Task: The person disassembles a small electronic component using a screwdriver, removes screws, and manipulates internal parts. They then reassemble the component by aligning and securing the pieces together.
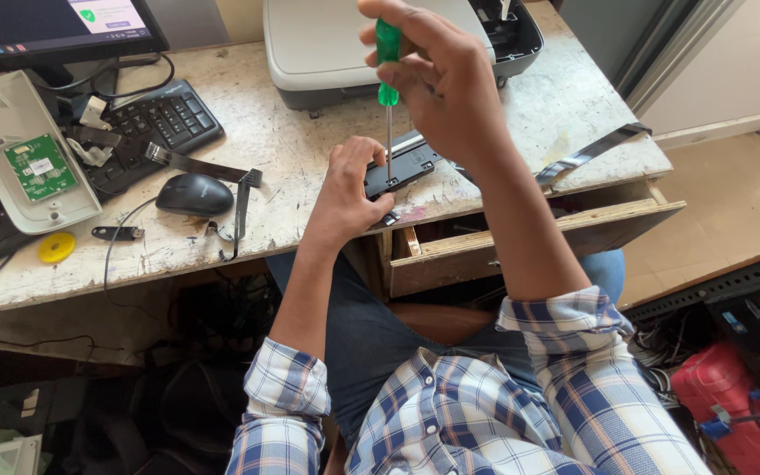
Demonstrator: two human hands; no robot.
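At tabletop's front edge: two hands work a black part with a screwdriver.

Left of the part (400, 167) lies a mouse (193, 193). Left hand (349, 189) clamps the part, which runs slantwise along the edge. Right hand (442, 84) grips the upright screwdriver (388, 66), tip down on the part; the screw itself is hidden. Tabletop (310, 149).

A blue, white and orange plaid shirt with sleeves rolled to the elbows; dark blue jeans; bare forearms.
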